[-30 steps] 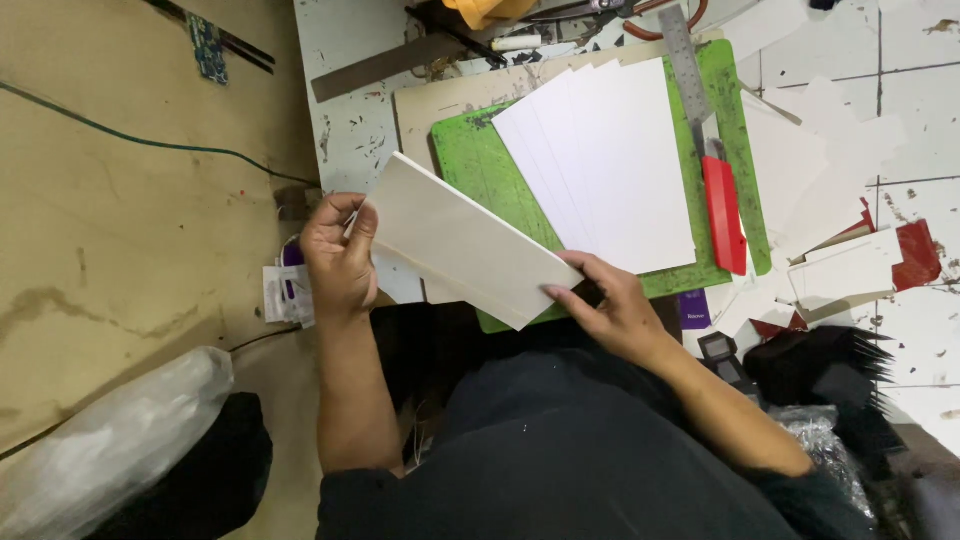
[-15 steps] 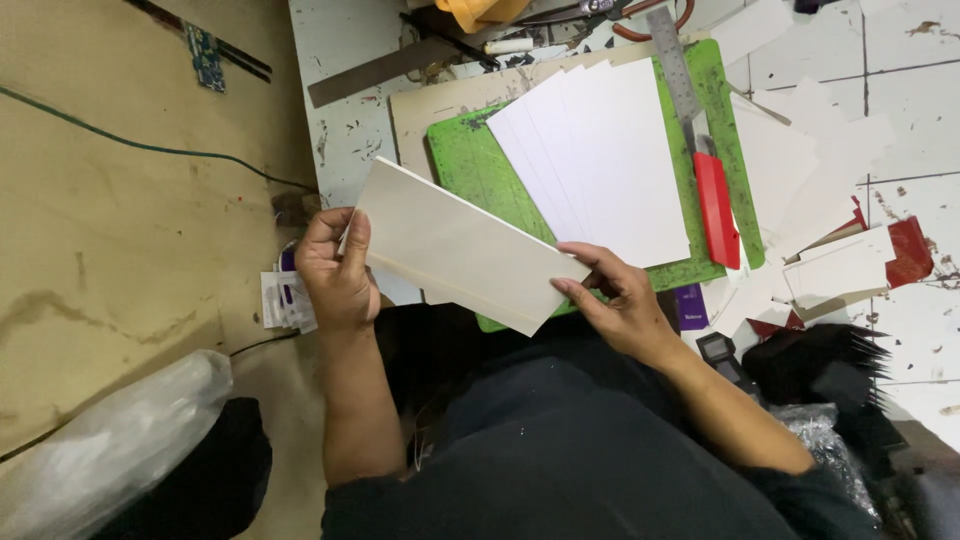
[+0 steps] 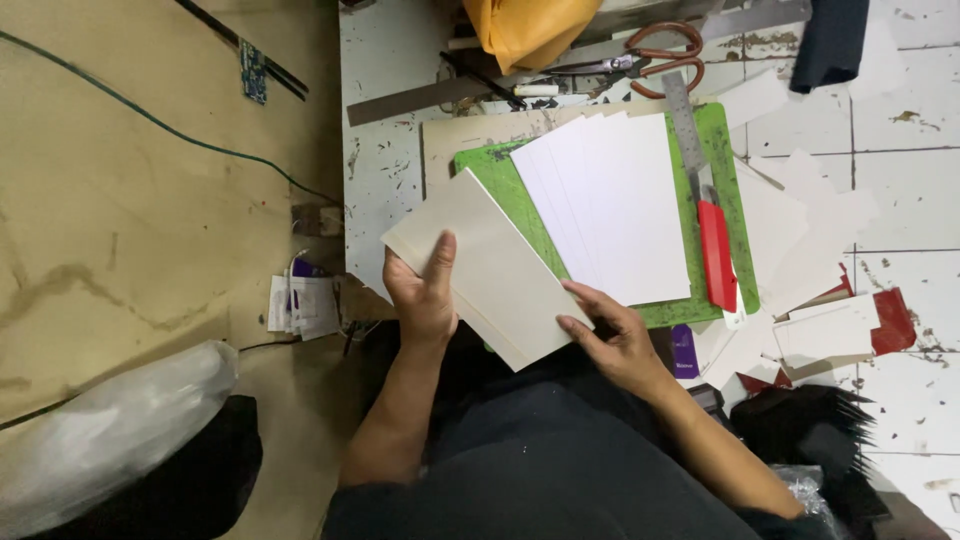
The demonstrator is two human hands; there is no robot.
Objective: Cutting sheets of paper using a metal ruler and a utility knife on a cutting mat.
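1. Your left hand (image 3: 425,290) grips the cream card stack (image 3: 487,265) by its near corner.
2. Your right hand (image 3: 610,335) pinches the far corner.
3. The stack hides part of the green mat (image 3: 500,170) behind it.

Single head-worn view, looking steeply down from close above; both hands gripping a stack of cream rectangular card sheets (image 3: 492,265) sit centre frame, worktable beyond, floor left
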